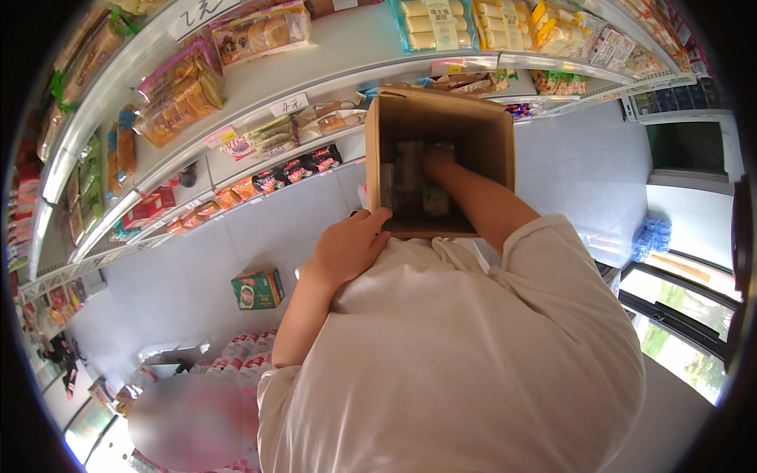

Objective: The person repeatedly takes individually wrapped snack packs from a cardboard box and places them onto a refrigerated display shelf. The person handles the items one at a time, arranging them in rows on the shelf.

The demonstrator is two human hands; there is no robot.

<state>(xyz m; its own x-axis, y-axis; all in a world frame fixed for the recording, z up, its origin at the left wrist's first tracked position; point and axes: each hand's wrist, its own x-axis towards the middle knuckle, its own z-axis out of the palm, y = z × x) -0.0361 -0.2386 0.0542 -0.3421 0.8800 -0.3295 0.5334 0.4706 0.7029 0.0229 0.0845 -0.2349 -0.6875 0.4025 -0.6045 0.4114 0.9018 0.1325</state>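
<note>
A tall open cardboard box [500, 142] is held against my body, its mouth facing up toward me. At its near left corner, my left hand [352, 242] grips the rim and side. Deep in the box is my right hand [439, 161], reaching down among wrapped packages [408, 171] at the dim bottom. Its fingers are in shadow, so whether they hold a package is unclear. One pale package [436, 200] lies below that hand, near the box's close wall.
Beyond the box curve store shelves [331, 65] with packaged breads [260, 32], Swiss rolls [434, 23] and other snacks. A green carton [258, 289] stands on the tiled floor [195, 278] at left. Shrink-wrapped bottles [248, 355] are stacked lower left; blue bottles [652, 237] stand at right.
</note>
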